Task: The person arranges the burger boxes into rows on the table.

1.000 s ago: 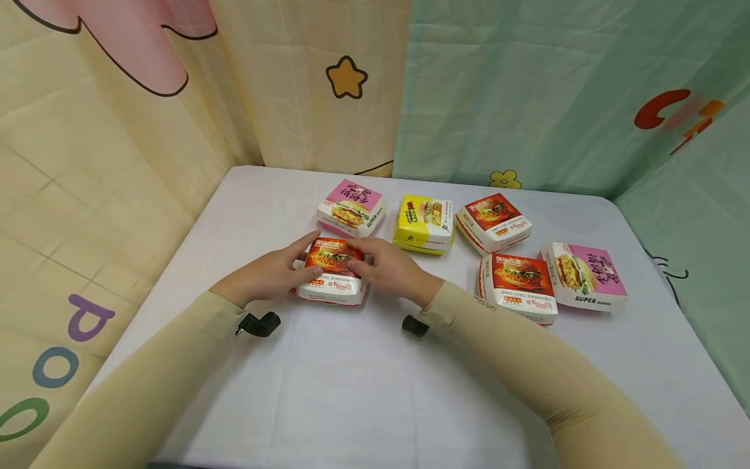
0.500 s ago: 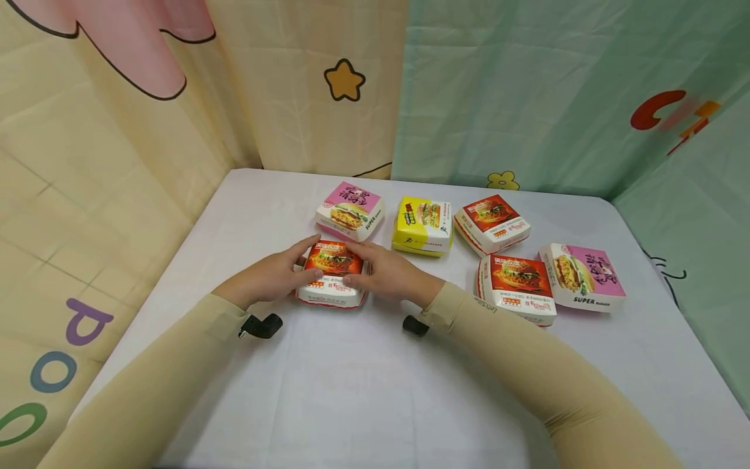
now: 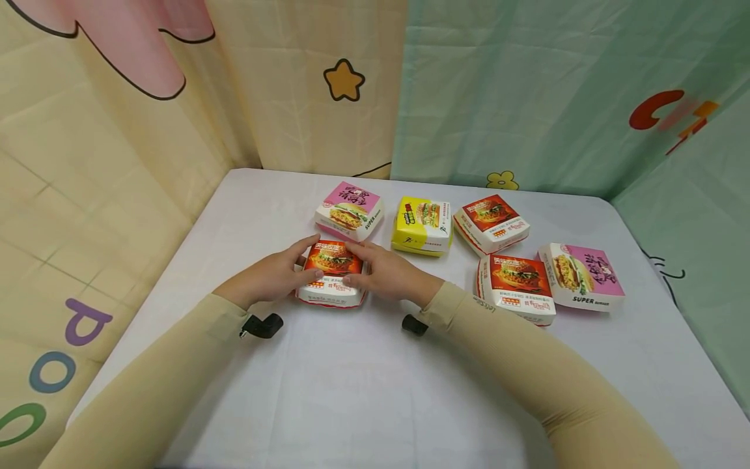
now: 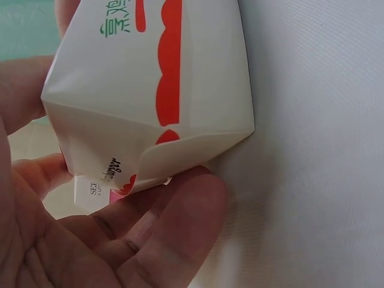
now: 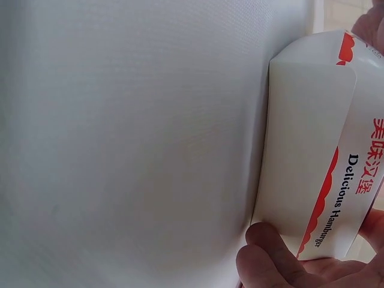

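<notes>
Head view: red-topped burger box [image 3: 333,267] resting on white table [image 3: 346,384], grasped from both sides, left hand [image 3: 280,277] at its nine o'clock, right hand [image 3: 391,272] at three. Pink-topped box [image 3: 349,212] near, toward twelve; yellow box [image 3: 422,226] at two.

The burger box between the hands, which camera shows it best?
The head view shows the burger box best: its printed top and front, between the left hand and right hand. The left wrist view gives a cropped close-up of white walls with red trim; the right wrist view, a cropped side lettered Delicious Hamburger.
</notes>
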Demonstrator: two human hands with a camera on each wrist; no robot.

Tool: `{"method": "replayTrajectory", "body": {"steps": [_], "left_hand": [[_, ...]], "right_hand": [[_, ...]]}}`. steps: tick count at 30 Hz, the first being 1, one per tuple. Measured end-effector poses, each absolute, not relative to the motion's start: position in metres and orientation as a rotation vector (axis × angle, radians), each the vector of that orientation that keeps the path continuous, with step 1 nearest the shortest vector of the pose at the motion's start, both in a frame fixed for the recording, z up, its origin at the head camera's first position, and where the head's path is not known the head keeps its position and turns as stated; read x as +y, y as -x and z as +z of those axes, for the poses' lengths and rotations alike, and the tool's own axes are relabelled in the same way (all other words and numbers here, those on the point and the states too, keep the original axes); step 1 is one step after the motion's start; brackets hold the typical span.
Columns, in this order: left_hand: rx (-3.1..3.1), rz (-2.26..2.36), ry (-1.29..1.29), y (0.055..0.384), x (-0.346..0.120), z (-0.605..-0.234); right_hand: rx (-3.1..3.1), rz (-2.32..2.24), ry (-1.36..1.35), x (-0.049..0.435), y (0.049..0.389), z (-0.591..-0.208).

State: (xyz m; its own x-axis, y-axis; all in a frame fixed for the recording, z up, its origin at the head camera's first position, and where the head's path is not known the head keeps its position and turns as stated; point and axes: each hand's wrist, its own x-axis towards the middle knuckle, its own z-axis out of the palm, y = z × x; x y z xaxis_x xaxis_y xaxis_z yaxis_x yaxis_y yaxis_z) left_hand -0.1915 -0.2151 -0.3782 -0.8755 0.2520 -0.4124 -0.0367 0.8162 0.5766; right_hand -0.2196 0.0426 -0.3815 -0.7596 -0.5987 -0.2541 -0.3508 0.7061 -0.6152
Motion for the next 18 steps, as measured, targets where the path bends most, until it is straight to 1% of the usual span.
{"method": "replayTrajectory", "body": {"steps": [18], "left_hand": [[2.518,0.812,-0.164,0.1931,-0.2148,-0.3784]], "right_hand": [[2.470,-0.766,0.750,0.0414,0.2216,-0.3840]]}}
